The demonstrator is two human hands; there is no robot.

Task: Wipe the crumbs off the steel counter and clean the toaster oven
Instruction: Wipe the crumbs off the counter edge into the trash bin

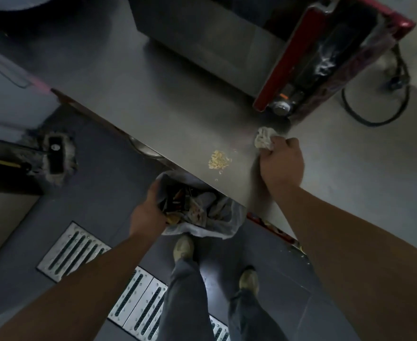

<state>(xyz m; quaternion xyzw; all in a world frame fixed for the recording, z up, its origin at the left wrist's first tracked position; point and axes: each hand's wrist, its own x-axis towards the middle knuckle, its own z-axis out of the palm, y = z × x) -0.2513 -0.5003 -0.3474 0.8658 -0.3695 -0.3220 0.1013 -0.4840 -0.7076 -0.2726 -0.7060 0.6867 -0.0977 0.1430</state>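
Sweeping well means dragging the crumpled cloth [264, 141], gripped in the right hand [282, 166], leftward across the steel worktop [153, 107]. The crumb pile [218, 159] lies just left of those fingers, near the edge; the left hand [150, 212] grips the lined bin's [202, 232] rim below it.

Lined trash bin [223, 226]; floor grates [72, 251]; mop head [54, 156]

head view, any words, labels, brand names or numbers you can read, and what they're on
None can be read.
The red toaster oven has an orange mark by its knob: too blurred to read.
Wrappers in the trash bin show colours but no legible print.
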